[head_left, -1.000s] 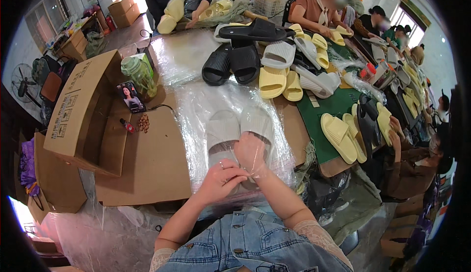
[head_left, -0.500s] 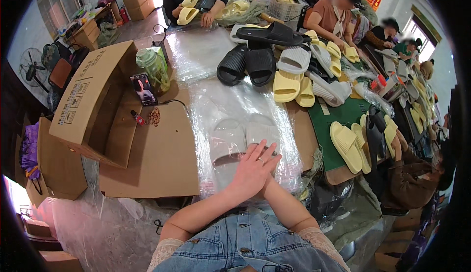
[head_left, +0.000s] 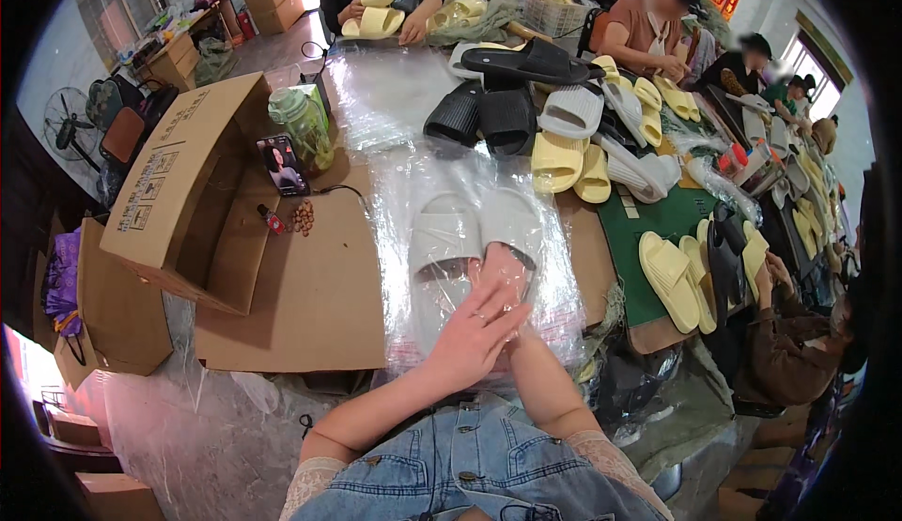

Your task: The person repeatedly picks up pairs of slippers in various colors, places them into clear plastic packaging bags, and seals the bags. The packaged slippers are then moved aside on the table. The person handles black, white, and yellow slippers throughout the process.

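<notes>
A pair of light grey slippers, the left one [head_left: 444, 239] and the right one [head_left: 512, 220], lies side by side under clear plastic film, seemingly in a bag [head_left: 399, 202]. My left hand [head_left: 474, 333] is open, fingers spread, crossing over my right wrist above the heels. Beneath it my right hand [head_left: 505, 272] reaches forward to the right slipper, its fingers at the strap opening. Those fingertips are hidden by the strap and the shiny film, so their pose is unclear.
An open carton [head_left: 178, 192], phone [head_left: 284, 166], green-lidded bottle [head_left: 303, 126] and small nuts [head_left: 301, 218] are at left. Black slippers [head_left: 507, 119] and yellow slippers [head_left: 559, 161] pile up beyond the film. Co-workers sit across and at right, one beside yellow slippers [head_left: 675, 277].
My right hand has slid forward from under my left hand to the right slipper's strap. The slippers show slightly farther forward. Across the table, a person's hands with yellow slippers have shifted.
</notes>
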`<state>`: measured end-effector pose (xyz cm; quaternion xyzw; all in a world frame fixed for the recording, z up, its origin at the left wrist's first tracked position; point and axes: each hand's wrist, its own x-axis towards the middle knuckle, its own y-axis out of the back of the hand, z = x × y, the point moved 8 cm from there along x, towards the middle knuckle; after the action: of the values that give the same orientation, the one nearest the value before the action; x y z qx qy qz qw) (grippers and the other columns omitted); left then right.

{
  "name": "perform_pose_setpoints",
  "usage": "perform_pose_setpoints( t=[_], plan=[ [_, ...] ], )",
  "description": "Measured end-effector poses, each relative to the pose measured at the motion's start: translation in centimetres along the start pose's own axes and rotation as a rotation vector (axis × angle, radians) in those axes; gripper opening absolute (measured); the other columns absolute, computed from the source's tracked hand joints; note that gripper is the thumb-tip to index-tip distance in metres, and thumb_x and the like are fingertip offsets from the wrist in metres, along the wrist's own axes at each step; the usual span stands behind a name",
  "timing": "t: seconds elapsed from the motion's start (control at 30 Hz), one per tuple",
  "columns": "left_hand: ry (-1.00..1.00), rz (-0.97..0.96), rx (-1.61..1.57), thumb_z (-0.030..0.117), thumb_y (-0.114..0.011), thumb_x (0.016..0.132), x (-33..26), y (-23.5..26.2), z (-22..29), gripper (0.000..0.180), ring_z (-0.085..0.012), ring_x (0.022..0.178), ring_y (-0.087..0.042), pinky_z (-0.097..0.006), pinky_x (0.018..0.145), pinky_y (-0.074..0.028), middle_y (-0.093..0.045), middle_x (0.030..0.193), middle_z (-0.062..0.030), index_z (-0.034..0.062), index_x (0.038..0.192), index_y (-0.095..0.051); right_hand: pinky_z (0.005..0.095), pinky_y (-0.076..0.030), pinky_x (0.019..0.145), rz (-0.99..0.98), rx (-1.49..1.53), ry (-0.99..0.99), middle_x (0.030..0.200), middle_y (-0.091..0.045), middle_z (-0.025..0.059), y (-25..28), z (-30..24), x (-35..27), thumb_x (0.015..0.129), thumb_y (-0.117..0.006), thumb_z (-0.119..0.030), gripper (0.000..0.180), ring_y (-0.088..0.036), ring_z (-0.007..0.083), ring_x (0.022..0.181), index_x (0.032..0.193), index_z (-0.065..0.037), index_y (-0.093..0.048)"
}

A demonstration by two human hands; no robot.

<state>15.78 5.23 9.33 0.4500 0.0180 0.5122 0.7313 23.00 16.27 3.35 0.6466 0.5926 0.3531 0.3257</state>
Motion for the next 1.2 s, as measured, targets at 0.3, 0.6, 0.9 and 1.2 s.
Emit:
perform_pose_setpoints(
  t=[0.3, 0.6, 0.9, 1.2],
  plan=[
    [0.662, 0.182, -0.013, 0.031, -0.087, 0.078, -7.7, 4.9, -7.7, 0.110, -0.0414, 0.143, -0.038, -0.047, 0.114, -0.038, -0.038, 0.152, -0.0319, -0.0029, 0.157, -0.018, 0.0544, -0.052, 0.080, 0.182, 0.029, 0.000, 0.092, -0.066, 0.0279, 2.8, 2.2, -0.2, 0.084, -0.068, -0.021, 0.027, -0.066, 0.0474, 0.084, 0.093, 0.004, -0.060],
    [0.679, 0.154, -0.976, 0.009, -0.086, 0.080, -12.2, -2.5, -8.3, 0.098, -0.0224, 0.123, -0.058, -0.036, 0.097, -0.053, -0.051, 0.141, -0.0137, 0.0034, 0.157, -0.024, 0.0560, -0.050, 0.077, 0.221, 0.041, 0.035, 0.086, -0.065, 0.0284, 3.3, 2.4, 0.1, 0.088, -0.066, -0.022, 0.028, -0.065, 0.0479, 0.081, 0.092, 0.005, -0.057],
    [0.768, 0.128, -0.772, 0.010, -0.067, 0.097, -13.9, -4.8, -9.8, 0.030, -0.0161, 0.104, -0.066, -0.030, 0.090, -0.053, -0.070, 0.114, -0.0077, -0.0004, 0.125, -0.062, 0.0564, -0.047, 0.073, 0.236, 0.163, 0.086, 0.076, -0.060, 0.0284, 3.6, 1.3, -0.8, 0.084, -0.067, -0.017, 0.024, -0.061, 0.0489, 0.077, 0.080, 0.003, -0.054],
    [0.972, -0.200, -1.111, 0.016, -0.060, 0.103, -15.1, -7.2, -8.8, 0.026, -0.0134, 0.085, -0.065, -0.027, 0.077, -0.054, -0.069, 0.096, -0.0073, -0.0003, 0.122, -0.065, 0.0541, -0.052, 0.079, 0.104, 0.069, 0.191, 0.088, -0.067, 0.0273, 1.8, -0.6, 0.9, 0.084, -0.065, -0.021, 0.026, -0.066, 0.0456, 0.085, 0.088, 0.004, -0.061]
  ],
)
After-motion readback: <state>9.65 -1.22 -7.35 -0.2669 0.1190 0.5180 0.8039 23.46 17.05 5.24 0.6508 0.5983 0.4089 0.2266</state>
